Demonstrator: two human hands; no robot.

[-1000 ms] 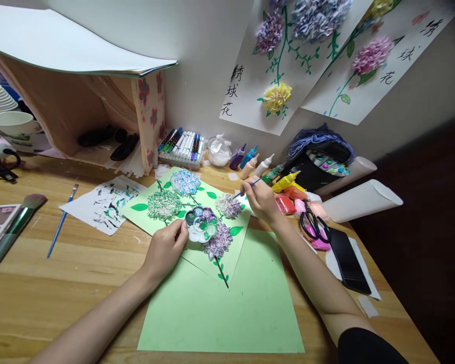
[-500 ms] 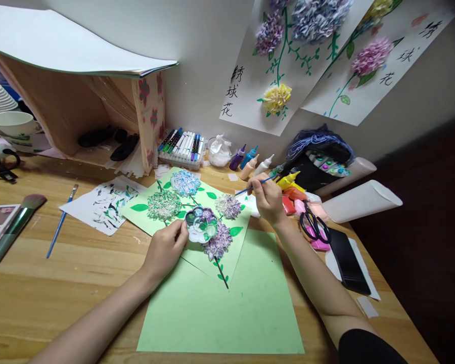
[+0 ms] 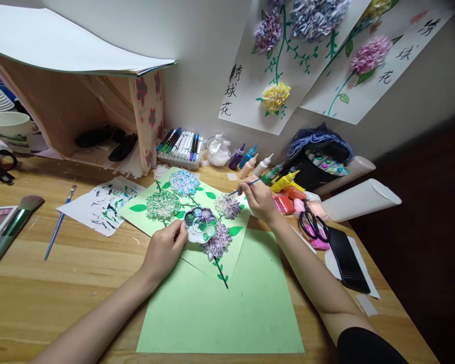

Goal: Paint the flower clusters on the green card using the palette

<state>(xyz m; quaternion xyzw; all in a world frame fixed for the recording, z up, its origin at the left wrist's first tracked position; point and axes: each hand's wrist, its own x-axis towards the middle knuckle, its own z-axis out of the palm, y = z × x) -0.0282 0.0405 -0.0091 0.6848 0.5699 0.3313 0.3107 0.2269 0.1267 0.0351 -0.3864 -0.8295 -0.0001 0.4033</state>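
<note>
My left hand is closed on the edge of a small flower-shaped paint palette, holding it over a light green sheet painted with hydrangea flowers. My right hand pinches a thin blue paintbrush, whose tip points left toward the pale purple flower at the sheet's right edge. A larger plain green sheet lies beneath, toward me.
Paint bottles, a marker tray, black scissors, clay pieces, a black phone and a rolled white paper crowd the back right. A paint-smeared paper, blue brush and large brush lie left.
My right hand lifted the brush up and to the right, then brought it back down left toward the pale purple flower. My left hand stayed on the palette.
</note>
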